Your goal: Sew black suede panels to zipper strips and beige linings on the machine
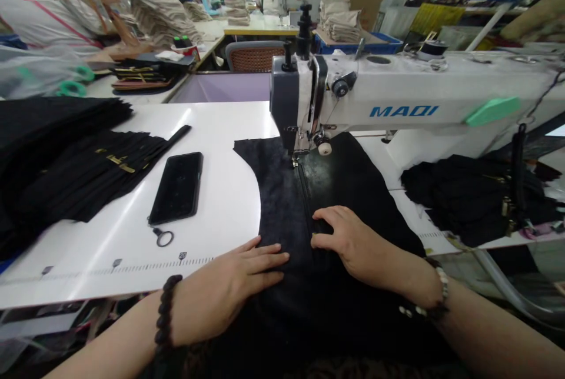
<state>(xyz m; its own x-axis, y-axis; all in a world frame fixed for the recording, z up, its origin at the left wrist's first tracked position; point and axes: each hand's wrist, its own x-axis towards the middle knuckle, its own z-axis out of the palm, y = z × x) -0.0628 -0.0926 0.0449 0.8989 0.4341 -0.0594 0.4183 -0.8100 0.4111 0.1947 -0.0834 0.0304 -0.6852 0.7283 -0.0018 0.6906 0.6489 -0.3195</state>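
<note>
A black fabric panel [279, 190] lies under the needle and presser foot [295, 161] of a white MAQI sewing machine [397, 93]. A dark zipper [304, 190] runs down the panel from the foot toward me. My left hand [229, 285] rests flat on the panel's left edge, fingers stretched out. To the right of the zipper, my right hand [353, 243] is curled, thumb and forefinger gripping the black fabric beside the zipper with a small gap between their tips. A tiny gold-coloured bit shows by the thumb. The fabric hides the other right fingertips.
A black phone [176, 188] with a ring strap [165, 238] lies left of the panel. Stacked black pieces with gold zipper parts [88, 173] cover the table's left side. More black pieces [477, 196] lie at right. A ruler scale [150, 265] marks the front edge.
</note>
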